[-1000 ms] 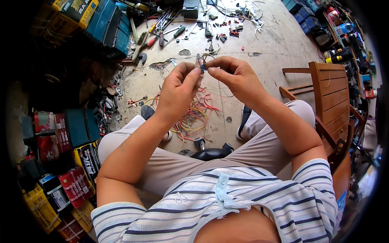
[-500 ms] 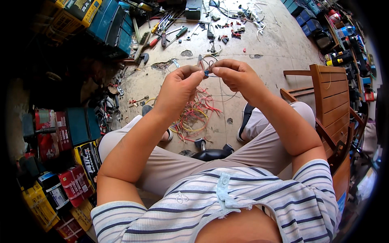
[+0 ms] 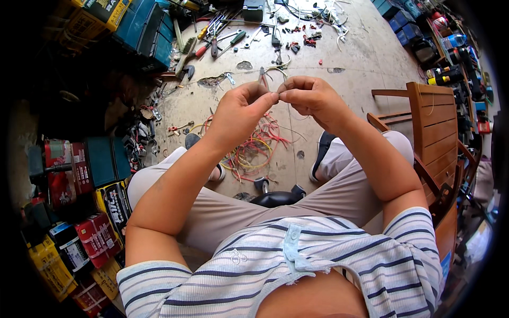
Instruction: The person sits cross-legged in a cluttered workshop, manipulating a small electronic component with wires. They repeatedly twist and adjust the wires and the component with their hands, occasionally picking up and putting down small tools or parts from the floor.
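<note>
Thin wire (image 3: 297, 114) pinched between both hands, held out over knees, strand trailing down from right hand (image 3: 313, 98). Left hand (image 3: 241, 111) fingertips closed, meeting right fingertips. Red-yellow wire tangle (image 3: 254, 148) on concrete floor (image 3: 360, 58) below. Wooden chair (image 3: 435, 127) at right.

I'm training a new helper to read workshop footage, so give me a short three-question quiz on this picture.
1. True or false: the left hand and right hand meet fingertip to fingertip in front of the person.
2. The tangle of wires on the floor lies: A) on the wooden chair, B) between the person's feet, C) on the battery boxes.
3. Fill in: the wooden chair stands on the person's ____ side.

Key: 1 true; 2 B; 3 right.
</note>
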A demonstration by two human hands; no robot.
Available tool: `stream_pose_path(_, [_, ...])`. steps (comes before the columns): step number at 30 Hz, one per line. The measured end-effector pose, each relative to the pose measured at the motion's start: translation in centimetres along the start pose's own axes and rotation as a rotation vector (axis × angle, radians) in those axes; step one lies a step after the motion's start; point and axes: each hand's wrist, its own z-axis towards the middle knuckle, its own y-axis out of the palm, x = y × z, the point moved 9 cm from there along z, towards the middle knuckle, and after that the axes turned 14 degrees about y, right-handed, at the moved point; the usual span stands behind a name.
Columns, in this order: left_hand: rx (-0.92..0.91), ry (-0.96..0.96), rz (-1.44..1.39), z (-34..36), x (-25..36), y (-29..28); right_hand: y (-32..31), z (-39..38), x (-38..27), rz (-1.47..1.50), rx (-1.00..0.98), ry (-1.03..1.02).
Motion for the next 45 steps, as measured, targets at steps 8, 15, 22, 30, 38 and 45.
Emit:
stream_pose_path(8, [0.025,-0.044,-0.174,-0.4,-0.5,0.5,1.4,0.5,1.4,0.298,-0.254,0.107])
stream_pose_path(15, [0.093,-0.259,-0.390,-1.2,-2.4,0.6,-0.1,0.3,0.4,0.056,-0.064,0.071])
stream_pose_path(22, [0.201,-0.200,-0.434,-0.9,-1.6,-0.2,-0.5,-0.9,-2.0,-0.151,0.206,-0.211])
stream_pose_path(30, [0.320,-0.121,-0.460,-0.9,-1.1,-0.9,0.3,-1.8,-2.9,-0.194,0.265,-0.261])
stream_pose_path(38, [0.311,-0.130,-0.642,-1.0,-1.6,-0.7,0.2,-1.6,-2.6,-0.138,0.244,-0.232])
stream_pose_path(45, [0.240,-0.181,-0.674,-0.9,-1.9,-0.1,0.1,-1.0,-1.5,-0.001,0.161,-0.125])
